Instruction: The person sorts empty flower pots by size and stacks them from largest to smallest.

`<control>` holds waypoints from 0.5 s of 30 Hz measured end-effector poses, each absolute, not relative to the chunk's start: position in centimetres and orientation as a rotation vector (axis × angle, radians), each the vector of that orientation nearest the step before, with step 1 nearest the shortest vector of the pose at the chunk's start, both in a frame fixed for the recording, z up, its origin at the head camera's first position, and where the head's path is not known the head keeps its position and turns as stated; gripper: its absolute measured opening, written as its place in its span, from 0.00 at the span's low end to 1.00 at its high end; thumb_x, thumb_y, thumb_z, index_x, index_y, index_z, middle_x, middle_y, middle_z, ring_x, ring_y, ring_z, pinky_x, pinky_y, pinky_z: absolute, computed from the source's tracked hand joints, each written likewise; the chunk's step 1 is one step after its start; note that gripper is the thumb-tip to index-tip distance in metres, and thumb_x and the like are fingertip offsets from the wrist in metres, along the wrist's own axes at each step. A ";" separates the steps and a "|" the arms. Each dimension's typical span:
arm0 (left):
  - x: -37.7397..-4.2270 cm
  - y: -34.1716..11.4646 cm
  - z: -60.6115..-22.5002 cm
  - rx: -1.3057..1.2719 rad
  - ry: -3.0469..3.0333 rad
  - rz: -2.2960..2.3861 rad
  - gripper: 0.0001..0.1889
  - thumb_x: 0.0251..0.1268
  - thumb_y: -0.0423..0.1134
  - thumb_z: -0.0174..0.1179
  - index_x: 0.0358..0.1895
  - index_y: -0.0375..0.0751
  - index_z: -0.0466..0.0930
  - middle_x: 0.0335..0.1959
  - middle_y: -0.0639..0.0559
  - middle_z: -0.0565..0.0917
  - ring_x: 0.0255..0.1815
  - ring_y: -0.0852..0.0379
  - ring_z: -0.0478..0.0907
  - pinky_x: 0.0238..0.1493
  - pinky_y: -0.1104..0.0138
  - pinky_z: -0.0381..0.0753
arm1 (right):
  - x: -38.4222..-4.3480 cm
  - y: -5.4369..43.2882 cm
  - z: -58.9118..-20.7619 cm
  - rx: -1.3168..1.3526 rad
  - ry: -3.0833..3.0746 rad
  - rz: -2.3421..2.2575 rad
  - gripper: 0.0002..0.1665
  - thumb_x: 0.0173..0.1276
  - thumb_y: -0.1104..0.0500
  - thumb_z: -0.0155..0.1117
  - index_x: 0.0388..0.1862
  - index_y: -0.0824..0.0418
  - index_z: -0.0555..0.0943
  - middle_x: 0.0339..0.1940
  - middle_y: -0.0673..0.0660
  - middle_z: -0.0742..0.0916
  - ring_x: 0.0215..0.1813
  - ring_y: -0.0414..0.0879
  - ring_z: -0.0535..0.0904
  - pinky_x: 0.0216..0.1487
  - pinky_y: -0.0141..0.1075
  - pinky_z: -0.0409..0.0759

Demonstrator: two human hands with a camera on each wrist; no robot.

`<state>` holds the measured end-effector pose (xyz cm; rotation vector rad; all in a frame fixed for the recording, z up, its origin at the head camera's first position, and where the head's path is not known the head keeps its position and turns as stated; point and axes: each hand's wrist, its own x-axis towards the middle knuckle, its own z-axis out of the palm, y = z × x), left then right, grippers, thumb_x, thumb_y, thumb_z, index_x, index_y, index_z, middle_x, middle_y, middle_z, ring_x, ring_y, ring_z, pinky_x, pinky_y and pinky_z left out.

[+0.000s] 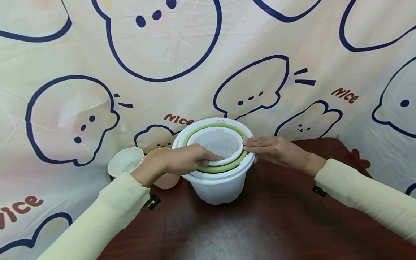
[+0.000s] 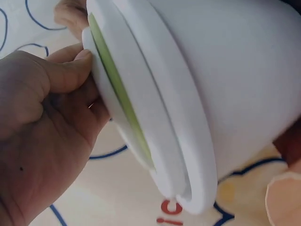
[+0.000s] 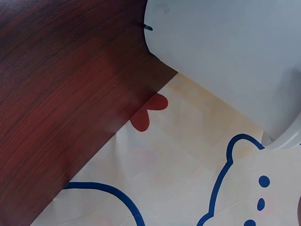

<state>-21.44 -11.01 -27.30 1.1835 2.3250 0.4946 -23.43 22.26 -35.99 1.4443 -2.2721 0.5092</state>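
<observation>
A stack of nested plant pots stands on the table: a large white pot [image 1: 219, 189] outside, a green pot [image 1: 224, 167] within it, and a smaller white pot [image 1: 216, 139] innermost. My left hand [image 1: 183, 159] pinches the near rim of the innermost pot, a digit reaching over into it. In the left wrist view the thumb of the left hand [image 2: 42, 94] lies against that rim, beside the green edge. My right hand [image 1: 279, 150] rests on the right side of the stacked rims with straight fingers. The right wrist view shows only the large pot's outer wall [image 3: 225, 56].
Left of the stack are a white faceted pot [image 1: 125, 162] and a peach pot [image 1: 167, 180], partly behind the left forearm. The dark red-brown wooden table [image 1: 260, 224] meets a cartoon-printed cloth [image 1: 182, 94] hanging close behind the pots.
</observation>
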 end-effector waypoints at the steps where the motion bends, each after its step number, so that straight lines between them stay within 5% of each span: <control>1: -21.5 -11.4 -27.2 1.173 2.335 0.500 0.25 0.78 0.27 0.50 0.72 0.50 0.73 0.72 0.59 0.75 0.72 0.65 0.70 0.73 0.64 0.70 | -23.4 22.2 -36.0 1.445 -2.273 0.508 0.39 0.57 0.63 0.79 0.69 0.56 0.79 0.69 0.52 0.83 0.70 0.49 0.79 0.70 0.23 0.68; 9: -21.8 -12.7 -27.6 1.221 2.541 0.426 0.24 0.70 0.20 0.51 0.48 0.55 0.89 0.42 0.62 0.86 0.42 0.62 0.79 0.48 0.68 0.79 | -23.4 22.2 -35.9 1.452 -2.258 0.505 0.39 0.56 0.63 0.79 0.69 0.56 0.79 0.68 0.52 0.83 0.70 0.49 0.80 0.71 0.23 0.66; 15: -21.5 -12.5 -28.7 1.233 2.646 0.361 0.19 0.73 0.29 0.59 0.53 0.59 0.89 0.49 0.67 0.88 0.52 0.69 0.82 0.56 0.69 0.82 | -23.5 22.1 -36.1 1.448 -2.258 0.501 0.39 0.56 0.63 0.79 0.69 0.57 0.80 0.68 0.53 0.84 0.69 0.49 0.80 0.71 0.23 0.67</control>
